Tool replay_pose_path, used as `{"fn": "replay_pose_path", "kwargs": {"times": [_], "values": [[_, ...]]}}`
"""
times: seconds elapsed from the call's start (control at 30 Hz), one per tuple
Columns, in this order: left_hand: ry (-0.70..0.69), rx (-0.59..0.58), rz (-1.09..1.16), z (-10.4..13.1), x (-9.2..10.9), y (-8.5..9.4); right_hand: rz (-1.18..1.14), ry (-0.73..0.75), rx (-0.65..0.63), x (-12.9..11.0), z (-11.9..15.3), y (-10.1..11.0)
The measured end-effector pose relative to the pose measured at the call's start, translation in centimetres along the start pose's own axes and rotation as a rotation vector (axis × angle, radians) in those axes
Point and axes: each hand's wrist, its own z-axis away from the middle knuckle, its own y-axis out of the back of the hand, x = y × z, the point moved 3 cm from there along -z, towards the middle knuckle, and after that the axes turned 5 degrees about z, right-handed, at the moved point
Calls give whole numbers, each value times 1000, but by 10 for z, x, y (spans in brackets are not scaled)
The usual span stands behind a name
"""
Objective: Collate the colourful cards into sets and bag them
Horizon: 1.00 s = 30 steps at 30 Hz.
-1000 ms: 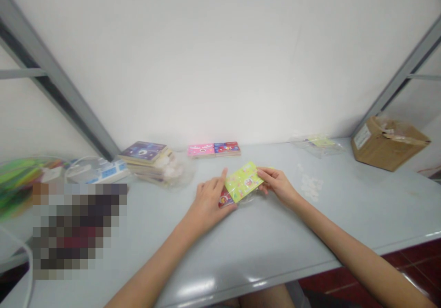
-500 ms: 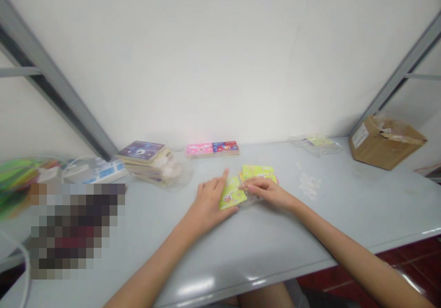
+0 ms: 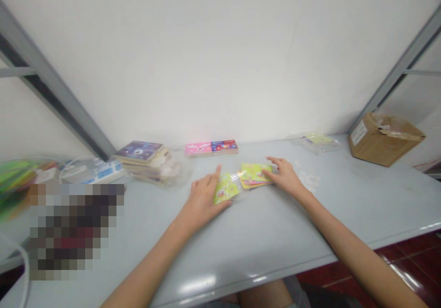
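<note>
My left hand (image 3: 203, 200) lies on the table, thumb and forefinger spread around a lime-green printed card in a clear plastic bag (image 3: 227, 193). To its right is a small, uneven stack of cards (image 3: 255, 175), the top one lime green, with pink and yellow edges showing below. My right hand (image 3: 285, 176) is open at the right end of this stack. Its thumb reaches over the top card while the fingers stay apart behind it; whether the thumb touches the card I cannot tell.
Small white pieces (image 3: 310, 179) lie scattered right of my right hand. Pink and blue-red card stacks (image 3: 211, 148) stand near the wall. Left is a taller bagged pile (image 3: 139, 154) beside a power strip (image 3: 108, 172). A flat clear bag (image 3: 317, 142) and cardboard box (image 3: 386, 140) stand right.
My right hand has left the bagged card and moved right to the card stack, its fingers opening. The left hand and bagged card have shifted slightly left.
</note>
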Motion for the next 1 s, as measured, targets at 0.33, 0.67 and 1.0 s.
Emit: {"fn": "replay_pose_path", "kwargs": {"times": [0.33, 0.67, 1.0], "values": [[36, -23, -32, -2, -7, -1, -226, -203, 6, 19, -7, 5], [7, -23, -20, -3, -5, 1, -912, -297, -208, 0, -2, 0], [-84, -142, 67, 0, 6, 4, -894, -293, -210, -11, 4, -10]]}}
